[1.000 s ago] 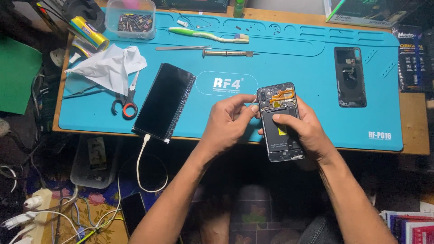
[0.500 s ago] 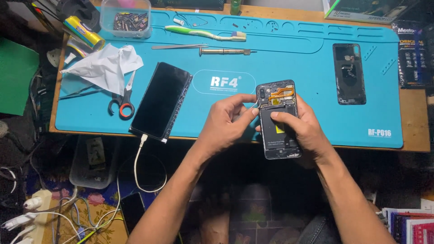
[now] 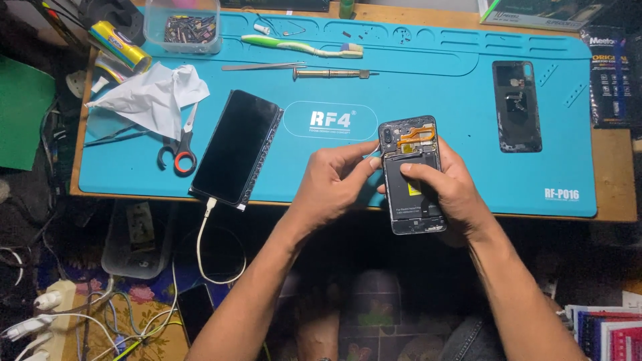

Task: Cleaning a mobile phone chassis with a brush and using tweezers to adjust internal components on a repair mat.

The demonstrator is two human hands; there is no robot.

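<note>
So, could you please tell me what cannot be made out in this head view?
- Left hand fingertips: whether they pinch anything at the opened phone is too small to tell.
- Phone's right edge: hidden by the right hand.
- Clear box: contents too small, top cut off.

Teal mat point(image 3: 468, 87), black phone point(image 3: 409, 175) w/ orange flex — red-handled scissors point(image 3: 180, 150), green toothbrush point(image 3: 301, 47).

Bare mat point(image 3: 461, 127) between opened phone point(image 3: 409, 175) and back cover point(image 3: 516, 105); scissors point(image 3: 179, 148) (seemingly) crowd the left.
</note>
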